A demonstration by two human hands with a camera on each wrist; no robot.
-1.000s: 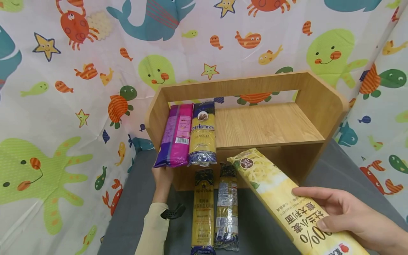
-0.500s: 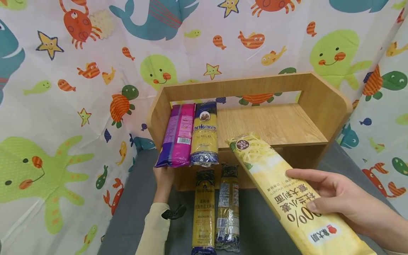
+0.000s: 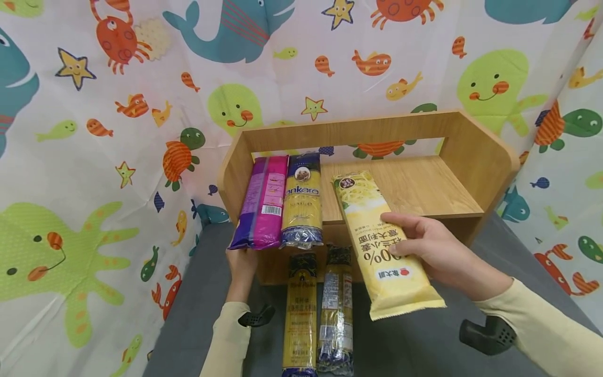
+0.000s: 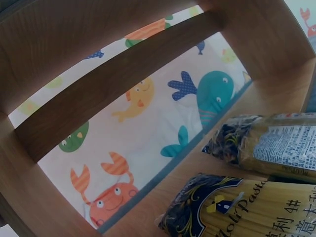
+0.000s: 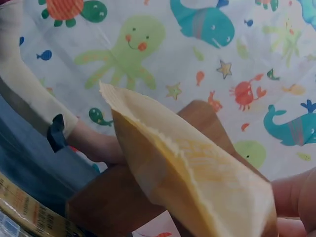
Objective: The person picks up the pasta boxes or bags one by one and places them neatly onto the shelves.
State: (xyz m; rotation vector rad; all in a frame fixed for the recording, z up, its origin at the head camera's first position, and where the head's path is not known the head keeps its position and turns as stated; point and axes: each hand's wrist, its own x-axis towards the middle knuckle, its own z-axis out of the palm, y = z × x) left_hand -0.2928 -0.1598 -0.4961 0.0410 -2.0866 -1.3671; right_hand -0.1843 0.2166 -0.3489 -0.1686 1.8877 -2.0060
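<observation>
Your left hand (image 3: 242, 268) is below the pink pack (image 3: 264, 204) at the near left of the shelf (image 3: 414, 183); I cannot tell its hidden fingers' state. Rightward, by the near edge, the yellow pack (image 3: 369, 230) is pinched in your right hand (image 3: 433, 251), thumb opposing fingers.

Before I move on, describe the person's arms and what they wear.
The left sleeve and right sleeve are plain cream and long, ending near the wrist. By the cuffs sit a small black left device and a black right device, the latter dotted with small marks. The right grip looks bare; the left grip is partly hidden.
</observation>
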